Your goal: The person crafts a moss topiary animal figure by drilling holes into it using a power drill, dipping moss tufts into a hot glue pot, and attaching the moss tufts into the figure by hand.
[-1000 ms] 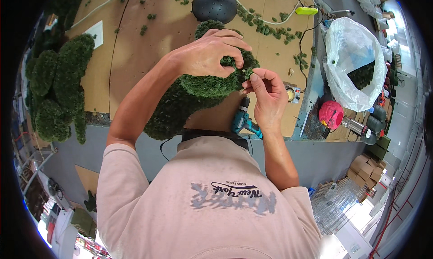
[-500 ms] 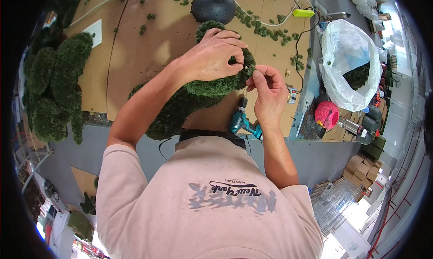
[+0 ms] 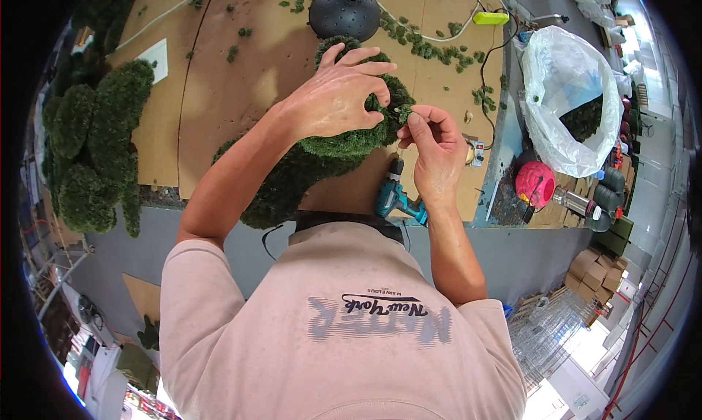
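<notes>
Head view: left hand splayed, right hand in a pinch around green tuft; dark foliage, apparently, inside translucent bag.

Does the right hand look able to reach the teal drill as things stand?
Probably yes: the teal drill lies near the right hand, its body uncovered, though the fingers pinch a small green sprig.

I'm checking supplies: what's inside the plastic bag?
Dark green foliage shows through the bag's opening. The plastic hides the rest, so the full amount can't be told.
</notes>
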Motion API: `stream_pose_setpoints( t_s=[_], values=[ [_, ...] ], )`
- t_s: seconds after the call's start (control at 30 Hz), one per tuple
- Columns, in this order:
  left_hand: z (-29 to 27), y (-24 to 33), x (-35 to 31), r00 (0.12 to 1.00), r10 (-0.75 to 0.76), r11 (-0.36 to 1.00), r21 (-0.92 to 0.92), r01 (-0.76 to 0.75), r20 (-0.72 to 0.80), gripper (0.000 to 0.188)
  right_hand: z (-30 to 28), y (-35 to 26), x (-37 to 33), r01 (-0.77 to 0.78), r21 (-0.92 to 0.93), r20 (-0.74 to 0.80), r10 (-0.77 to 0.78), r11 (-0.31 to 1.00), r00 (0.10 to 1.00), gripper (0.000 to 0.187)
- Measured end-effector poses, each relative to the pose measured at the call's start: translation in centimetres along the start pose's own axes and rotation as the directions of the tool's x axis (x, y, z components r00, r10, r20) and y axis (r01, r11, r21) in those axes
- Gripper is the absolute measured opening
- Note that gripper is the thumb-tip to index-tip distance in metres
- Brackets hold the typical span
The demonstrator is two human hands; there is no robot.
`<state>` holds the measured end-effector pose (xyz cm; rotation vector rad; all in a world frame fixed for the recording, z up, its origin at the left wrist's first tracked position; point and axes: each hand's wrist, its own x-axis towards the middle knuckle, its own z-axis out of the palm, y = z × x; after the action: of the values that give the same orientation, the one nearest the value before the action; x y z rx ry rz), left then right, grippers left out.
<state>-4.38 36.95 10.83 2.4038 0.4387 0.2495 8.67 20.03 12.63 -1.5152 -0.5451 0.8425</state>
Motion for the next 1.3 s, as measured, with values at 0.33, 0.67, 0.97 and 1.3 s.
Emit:
stream_pose_setpoints(
  t_s=[0.33, 0.67, 0.97, 1.3],
  values=[
    [0.8, -1.3, -0.4, 0.999, 0.039, 0.994, -0.105, -0.042, -0.033, 0.019, 1.7, 0.0, -0.1, -0.01, -0.089, 0.026, 0.013, 0.996, 1.0, 0.015],
    [1.5, -2.1, -0.8, 0.993, 0.067, 0.984, -0.157, -0.082, -0.099, 0.015, 1.6, 1.3, 0.1, -0.022, -0.138, -0.025, 0.019, 0.99, 1.0, 0.015],
    [1.7, -1.9, -1.1, 0.989, 0.077, 0.985, -0.143, -0.095, -0.126, 0.017, 2.0, 1.1, -0.3, 0.13, -0.401, -0.024, -0.152, 0.907, 0.988, 0.011],
    [2.7, -2.6, -0.9, 0.983, 0.112, 0.981, -0.141, -0.133, -0.148, 0.02, 3.0, -0.3, 0.2, 0.227, -0.805, 0.093, -0.261, 0.548, 0.961, 0.009]
  ],
)
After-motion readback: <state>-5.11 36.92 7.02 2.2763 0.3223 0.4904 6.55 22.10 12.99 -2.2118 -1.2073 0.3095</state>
